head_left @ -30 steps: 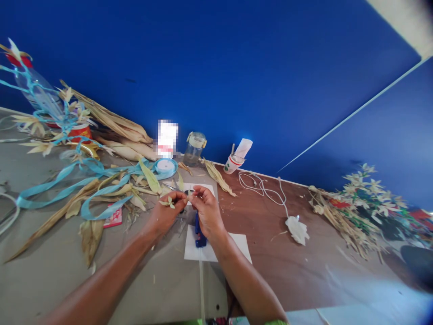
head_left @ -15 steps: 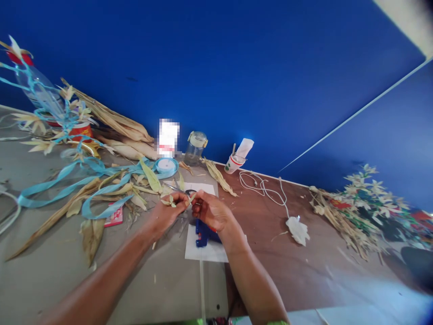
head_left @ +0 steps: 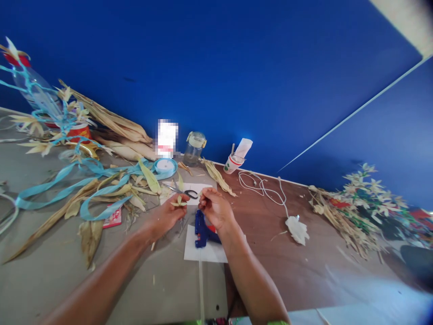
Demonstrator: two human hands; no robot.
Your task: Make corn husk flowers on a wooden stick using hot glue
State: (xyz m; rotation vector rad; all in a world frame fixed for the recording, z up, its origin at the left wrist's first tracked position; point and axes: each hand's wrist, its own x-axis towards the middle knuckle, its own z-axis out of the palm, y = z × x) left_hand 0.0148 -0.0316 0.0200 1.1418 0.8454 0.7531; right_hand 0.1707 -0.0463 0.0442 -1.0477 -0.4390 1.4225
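Observation:
My left hand (head_left: pixel 168 217) is closed, its thumb and fingers pinching a small pale corn-husk flower (head_left: pixel 179 203). To its right, my right hand (head_left: pixel 218 210) is held up with the fingertips pinched together; whatever they may hold is too small to make out. A gap separates the two hands. Scissors (head_left: pixel 191 194) with a dark handle lie just beyond them on white paper (head_left: pixel 203 186). Below my right hand, a blue glue gun (head_left: pixel 200 231) rests on another white sheet (head_left: pixel 191 253), partly hidden by my wrist.
Light-blue ribbon (head_left: pixel 61 184), its spool (head_left: pixel 165 166) and dried husks (head_left: pixel 89 241) spread over the left side. Behind stand a lidded jar (head_left: pixel 195 146) and a paper cup (head_left: pixel 232 163). A white cable (head_left: pixel 267 192) and husk flowers (head_left: pixel 375 189) lie right.
My hands have moved apart, the right one slightly rightward and up. The flower stays in my left fingers, and the scissors' handle now shows between the hands.

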